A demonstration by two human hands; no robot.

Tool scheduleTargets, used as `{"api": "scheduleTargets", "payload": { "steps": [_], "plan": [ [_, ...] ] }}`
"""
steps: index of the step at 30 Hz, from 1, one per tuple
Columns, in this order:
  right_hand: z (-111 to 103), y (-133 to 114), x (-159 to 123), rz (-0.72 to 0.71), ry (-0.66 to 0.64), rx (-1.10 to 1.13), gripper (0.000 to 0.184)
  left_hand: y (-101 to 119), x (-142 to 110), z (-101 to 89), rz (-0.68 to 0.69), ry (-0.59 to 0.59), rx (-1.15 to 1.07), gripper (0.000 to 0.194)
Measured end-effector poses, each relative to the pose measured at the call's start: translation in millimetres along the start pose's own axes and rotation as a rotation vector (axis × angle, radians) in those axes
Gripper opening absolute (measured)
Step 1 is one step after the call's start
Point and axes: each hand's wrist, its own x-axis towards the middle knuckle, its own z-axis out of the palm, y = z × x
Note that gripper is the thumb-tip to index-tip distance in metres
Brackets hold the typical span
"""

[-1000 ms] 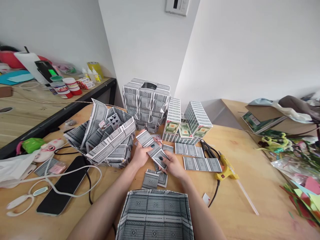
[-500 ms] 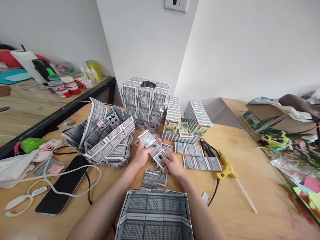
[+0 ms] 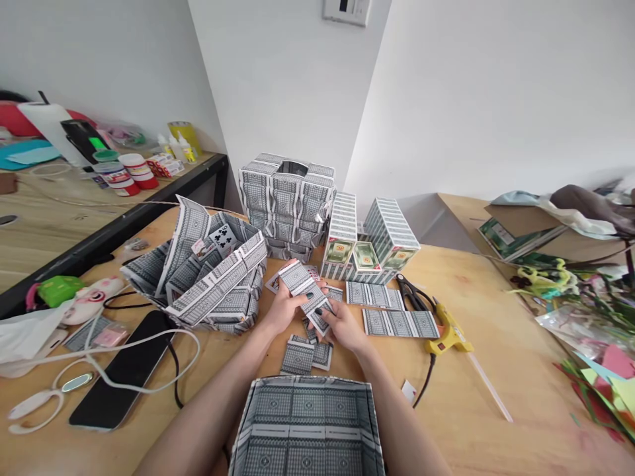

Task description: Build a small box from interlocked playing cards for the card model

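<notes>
Between my two hands is a strip of joined playing cards point(image 3: 303, 285), backs up and tilted down to the right. My left hand point(image 3: 288, 305) grips its upper left end, thumb on top. The lower right end is pinched by my right hand point(image 3: 343, 324), its thumb also on top. Beneath and in front of my hands lie loose playing cards point(image 3: 297, 357), partly overlapping. Nearest my body stands an open box made of cards point(image 3: 307, 406). Two flat card strips point(image 3: 401, 324) lie to the right of my right hand.
A card-built basket point(image 3: 223, 291) with card pieces inside stands left; a card-covered block point(image 3: 288, 198) stands behind. Stacked card boxes point(image 3: 342, 231), black-handled scissors point(image 3: 414, 291) and a yellow glue gun point(image 3: 449, 334) are right. A phone point(image 3: 122, 370), white cable and white scissors point(image 3: 37, 406) lie left.
The card strip has shifted slightly right and down in my hands. My left thumb has moved further along its top. The view has shifted slightly.
</notes>
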Motion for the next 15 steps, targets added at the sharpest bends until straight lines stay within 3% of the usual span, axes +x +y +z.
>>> {"api": "scheduleTargets", "payload": {
  "steps": [7, 15],
  "plan": [
    [-4.3, 4.1, 3.0, 0.068, 0.015, 0.121, 0.034, 0.9, 4.0, -6.1, 0.068, 0.103, -0.012, 0.087],
    [-5.6, 5.3, 3.8, 0.079, 0.046, 0.109, 0.032, -0.4, 3.1, -1.7, 0.073, 0.083, -0.012, 0.088]
  ]
}}
